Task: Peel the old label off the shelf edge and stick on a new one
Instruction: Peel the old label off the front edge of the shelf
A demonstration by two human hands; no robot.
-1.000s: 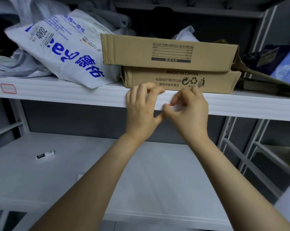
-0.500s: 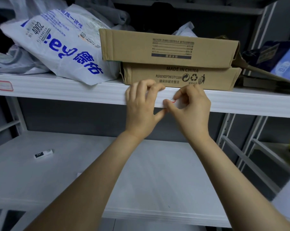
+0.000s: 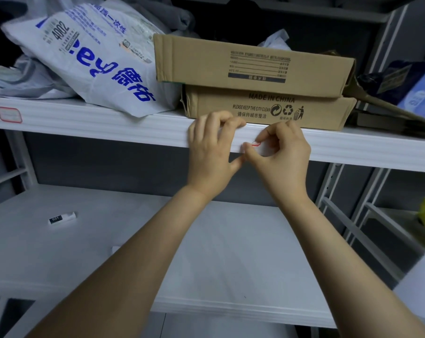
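We are standing in a stockroom, where white metal shelving [image 3: 84,129] is holding printed courier bags [image 3: 91,59] and stacked cardboard boxes [image 3: 255,62].

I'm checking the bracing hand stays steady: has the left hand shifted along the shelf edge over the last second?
No. The left hand still grips the shelf edge just right of the left corner of the lower cardboard box, as before.

A red-edged corner of the label [image 3: 255,144] now shows between the right hand's [image 3: 283,164] thumb and forefinger on the shelf edge [image 3: 133,132]. A second ago those fingers hid it.
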